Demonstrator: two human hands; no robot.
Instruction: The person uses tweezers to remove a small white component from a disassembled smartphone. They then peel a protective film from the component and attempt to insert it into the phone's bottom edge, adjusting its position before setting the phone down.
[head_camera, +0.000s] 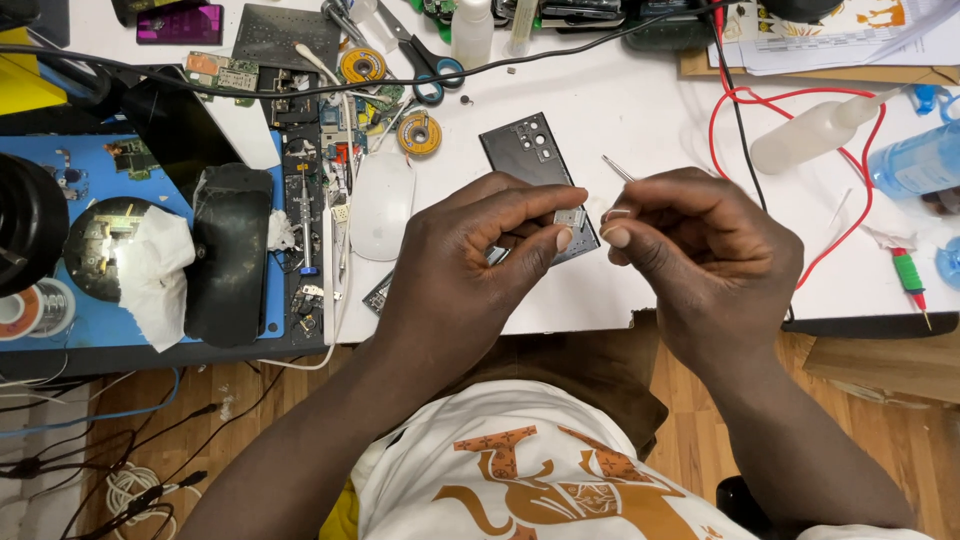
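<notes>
1. The left hand (470, 270) is curled over the front edge of the table (640, 110), its thumb and forefinger pinched narrow on a small silvery part (570, 218); what kind of part it is cannot be told.
2. The right hand (700, 255) is closed around a thin metal pin (617, 168), whose pointed end sticks up and away from the knuckles. The fingertips of the two hands are almost touching.
3. Under both hands, near the front edge of the table, lies a dark phone back cover (530, 155) with camera holes at its far end; the hands hide its near end.
4. Just left of the cover sits a white computer mouse (382, 205), and beyond it are two small rolls of yellowish tape (419, 133).
5. Scissors with blue handles (425, 65) lie toward the far edge of the table.
6. A red wire (790, 98) loops across the right part of the table, next to a clear squeeze bottle (815, 130) lying on its side.
7. A green-handled screwdriver (908, 275) lies near the right edge.
8. On the left, a blue work mat (90, 320) carries circuit boards and a crumpled white tissue (155, 270).
</notes>
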